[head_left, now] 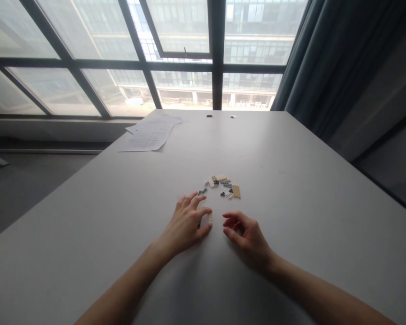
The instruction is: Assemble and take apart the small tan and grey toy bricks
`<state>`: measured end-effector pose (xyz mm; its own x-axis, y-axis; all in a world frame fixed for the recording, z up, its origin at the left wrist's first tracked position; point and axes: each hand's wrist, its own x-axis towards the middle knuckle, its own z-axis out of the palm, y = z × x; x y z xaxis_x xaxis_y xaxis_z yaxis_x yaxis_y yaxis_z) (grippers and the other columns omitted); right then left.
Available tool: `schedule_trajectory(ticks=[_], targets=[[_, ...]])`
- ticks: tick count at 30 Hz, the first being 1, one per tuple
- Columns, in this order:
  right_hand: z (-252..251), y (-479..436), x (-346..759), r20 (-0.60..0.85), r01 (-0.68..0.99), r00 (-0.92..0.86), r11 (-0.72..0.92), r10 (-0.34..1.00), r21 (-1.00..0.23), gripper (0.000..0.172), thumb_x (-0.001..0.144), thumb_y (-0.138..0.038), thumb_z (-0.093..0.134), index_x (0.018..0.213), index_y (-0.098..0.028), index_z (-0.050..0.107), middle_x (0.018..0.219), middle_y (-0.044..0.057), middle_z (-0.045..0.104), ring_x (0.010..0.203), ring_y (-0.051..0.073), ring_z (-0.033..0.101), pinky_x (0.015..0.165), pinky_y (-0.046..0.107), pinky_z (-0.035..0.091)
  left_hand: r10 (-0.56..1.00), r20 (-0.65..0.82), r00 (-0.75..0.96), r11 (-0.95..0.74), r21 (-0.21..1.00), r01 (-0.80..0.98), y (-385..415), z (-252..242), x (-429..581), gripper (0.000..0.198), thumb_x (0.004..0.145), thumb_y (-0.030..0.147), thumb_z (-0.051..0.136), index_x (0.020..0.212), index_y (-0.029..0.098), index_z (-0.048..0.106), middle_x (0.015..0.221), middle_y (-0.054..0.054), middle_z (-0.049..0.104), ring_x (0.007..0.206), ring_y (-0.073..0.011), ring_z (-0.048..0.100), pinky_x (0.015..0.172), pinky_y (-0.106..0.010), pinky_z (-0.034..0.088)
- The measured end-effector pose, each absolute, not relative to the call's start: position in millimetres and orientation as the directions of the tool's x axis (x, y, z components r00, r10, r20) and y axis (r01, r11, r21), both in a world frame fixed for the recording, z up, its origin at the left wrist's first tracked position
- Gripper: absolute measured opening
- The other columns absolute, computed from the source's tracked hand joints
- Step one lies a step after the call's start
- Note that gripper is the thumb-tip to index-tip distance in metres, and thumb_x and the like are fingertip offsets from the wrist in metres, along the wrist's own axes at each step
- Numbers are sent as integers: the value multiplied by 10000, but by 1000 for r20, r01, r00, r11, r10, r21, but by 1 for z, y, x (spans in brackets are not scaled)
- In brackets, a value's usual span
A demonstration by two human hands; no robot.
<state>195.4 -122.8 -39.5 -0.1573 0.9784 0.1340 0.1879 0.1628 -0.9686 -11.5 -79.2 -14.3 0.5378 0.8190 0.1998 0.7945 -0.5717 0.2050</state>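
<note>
My left hand [189, 221] rests low over the table, its thumb and index finger at the two ends of a small white building brick [210, 219]. Its other fingers spread forward, close to some grey bricks [203, 191]. A dark piece beside the white brick is mostly hidden by this hand. To the right, my right hand [242, 230] is half curled, thumb and fingertips apart, with nothing visible between them. Beyond both hands lie a tan studded plate [236, 191], black bricks [222, 194], a white piece [229, 195] and grey-blue bricks [226, 183], loosely in an arc.
The white table [291, 180] stretches to a large window [182, 85]. Printed papers [150, 135] lie at its far left. Two round cable holes, one a dark hole [209, 116], sit near the far edge. A dark curtain [325, 67] hangs at right.
</note>
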Motion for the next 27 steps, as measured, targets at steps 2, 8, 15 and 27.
schedule_trajectory(ticks=[2, 8, 15, 27], targets=[[-39, -123, 195, 131, 204, -167, 164, 977, -965, 244, 794, -179, 625, 1037, -196, 643, 833, 17, 663, 686, 128, 583, 641, 256, 484, 823, 174, 541, -568, 207, 797, -78, -17, -12, 261, 813, 362, 609, 1060, 300, 663, 1365, -70, 479, 1332, -358, 321, 1075, -614, 219], [-38, -125, 197, 133, 255, -184, 178, 974, -950, 227, 797, -181, 625, 1023, -190, 646, 890, 37, 671, 712, 138, 584, 678, 272, 490, 805, 218, 552, -591, 203, 781, -80, -16, -18, 444, 753, 393, 690, 1174, 273, 612, 1365, -107, 485, 1322, -374, 335, 1056, -630, 248], [-27, -108, 200, 57, 531, -408, 287, 911, -797, 475, 746, -161, 664, 1212, -210, 588, 978, 39, 616, 679, 128, 548, 683, 266, 464, 764, 343, 547, -631, 214, 746, -86, -19, -46, 449, 780, 394, 675, 1192, 244, 580, 1292, -107, 549, 1258, -324, 415, 1014, -520, 361], [-18, -87, 181, 17, 726, -488, 417, 873, -547, 300, 827, -274, 641, 1120, -207, 650, 970, 48, 622, 756, 157, 593, 725, 257, 423, 737, 478, 477, -635, 251, 730, -87, -33, -54, 385, 842, 352, 625, 1186, 200, 546, 1201, -112, 585, 1192, -280, 469, 988, -451, 386]])
